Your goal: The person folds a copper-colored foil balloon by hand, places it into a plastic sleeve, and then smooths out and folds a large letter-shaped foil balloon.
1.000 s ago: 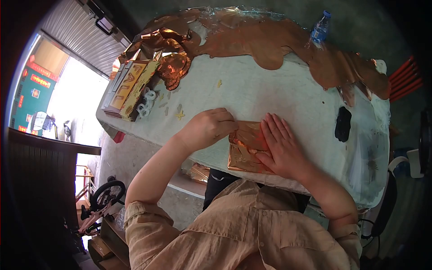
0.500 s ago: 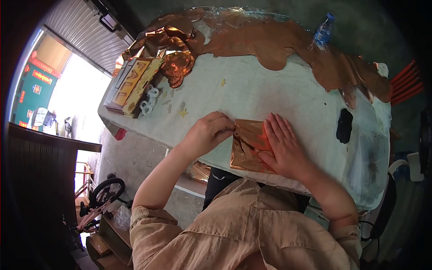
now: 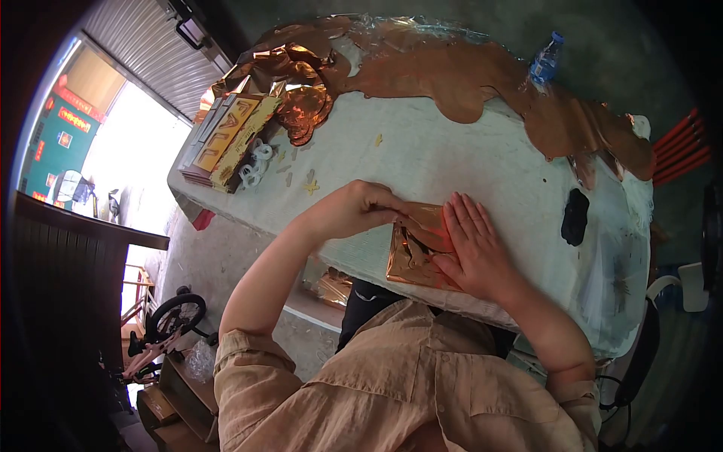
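White-covered table [image 3: 339,147]: copper-coloured foil [image 3: 409,264] at 6 o'clock.
Left hand [image 3: 360,207]: fingertips clamped on foil's 11 o'clock corner.
Right hand [image 3: 476,252]: flat on foil, fingers together.
Tear risk: possible from uneven pulling.

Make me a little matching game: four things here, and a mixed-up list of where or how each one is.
1. left hand
2. right hand
3. bottle
4. white rings

A. has a blue cap
B. lying flat on the foil
C. beside the printed packs
D. pinching at the foil's far left corner

Right pairs: 1-D, 2-B, 3-A, 4-C
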{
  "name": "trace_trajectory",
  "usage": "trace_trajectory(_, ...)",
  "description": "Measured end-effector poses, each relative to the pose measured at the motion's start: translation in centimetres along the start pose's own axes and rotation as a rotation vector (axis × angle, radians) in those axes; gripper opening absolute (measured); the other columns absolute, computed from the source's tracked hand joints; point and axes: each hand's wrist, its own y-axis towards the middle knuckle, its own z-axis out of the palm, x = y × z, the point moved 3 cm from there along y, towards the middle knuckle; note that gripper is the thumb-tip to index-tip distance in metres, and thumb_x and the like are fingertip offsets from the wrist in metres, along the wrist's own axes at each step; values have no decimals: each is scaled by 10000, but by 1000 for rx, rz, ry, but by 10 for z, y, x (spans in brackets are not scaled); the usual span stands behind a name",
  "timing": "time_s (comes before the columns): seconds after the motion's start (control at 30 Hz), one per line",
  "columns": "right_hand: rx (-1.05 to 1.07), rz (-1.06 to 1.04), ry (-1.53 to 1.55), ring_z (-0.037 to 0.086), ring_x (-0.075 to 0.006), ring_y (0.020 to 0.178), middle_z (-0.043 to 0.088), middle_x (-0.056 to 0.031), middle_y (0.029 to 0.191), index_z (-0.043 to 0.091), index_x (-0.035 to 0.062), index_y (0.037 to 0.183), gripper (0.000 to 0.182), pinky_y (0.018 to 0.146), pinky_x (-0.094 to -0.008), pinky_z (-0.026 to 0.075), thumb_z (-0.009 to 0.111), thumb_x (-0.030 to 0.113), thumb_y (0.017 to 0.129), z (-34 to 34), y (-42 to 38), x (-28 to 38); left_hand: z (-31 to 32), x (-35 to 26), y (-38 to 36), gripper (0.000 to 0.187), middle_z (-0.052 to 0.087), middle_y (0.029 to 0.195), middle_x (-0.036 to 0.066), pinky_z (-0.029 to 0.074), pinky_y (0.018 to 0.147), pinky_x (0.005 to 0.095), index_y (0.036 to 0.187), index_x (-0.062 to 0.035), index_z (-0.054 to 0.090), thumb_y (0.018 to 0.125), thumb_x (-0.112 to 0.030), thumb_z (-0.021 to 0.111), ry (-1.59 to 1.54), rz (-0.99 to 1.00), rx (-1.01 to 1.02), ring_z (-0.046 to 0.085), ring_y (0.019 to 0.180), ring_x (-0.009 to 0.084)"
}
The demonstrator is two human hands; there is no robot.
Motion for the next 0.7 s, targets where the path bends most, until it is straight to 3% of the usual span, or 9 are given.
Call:
trace_trajectory(0.2,1,0,5,234,-355,1394,253,-261,1479,260,-81,1413,762,1149,-457,149,542,392,887,-1,1,0,0,-4,8,163,660,906,99,495,761,307,1017,-39,689,871,-67,622,107,-41,86,633,858,196)
trace_trajectory(0.3,7,3,9,233,-356,1394,254,-261,1478,260,-82,1412,755,1148,-457,150,536,390,892,-1,0,0,2,-4,9,198,661,895,118,513,720,318,1013,-51,689,823,-91,650,129,-6,62,644,796,226)
trace_trajectory(0.4,6,7,7,230,-356,1395,253,-261,1479,260,-82,1412,744,1149,-457,145,522,390,900,-1,1,1,5,-13,6,132,631,834,83,483,697,294,982,-25,645,858,-69,640,102,31,6,601,767,172)
trace_trajectory(0.47,16,15,9,226,-355,1397,249,-261,1480,261,-82,1412,737,1151,-454,136,508,395,907,-1,1,0,4,-19,1,98,572,747,38,447,644,268,917,-19,592,852,-60,652,75,-161,-53,525,685,121)
trace_trajectory(0.57,32,16,-4,224,-353,1398,245,-260,1483,261,-81,1412,731,1152,-452,129,497,395,911,-2,1,0,10,-7,-5,118,505,694,-5,409,594,246,864,-22,554,846,-58,665,-5,-153,-191,451,647,79)
trace_trajectory(0.7,25,9,1,223,-352,1399,247,-260,1482,258,-80,1414,731,1153,-451,129,492,399,912,-1,1,1,18,1,-13,108,511,698,-16,403,580,231,868,-20,573,843,-57,672,-56,-154,-301,455,652,59)
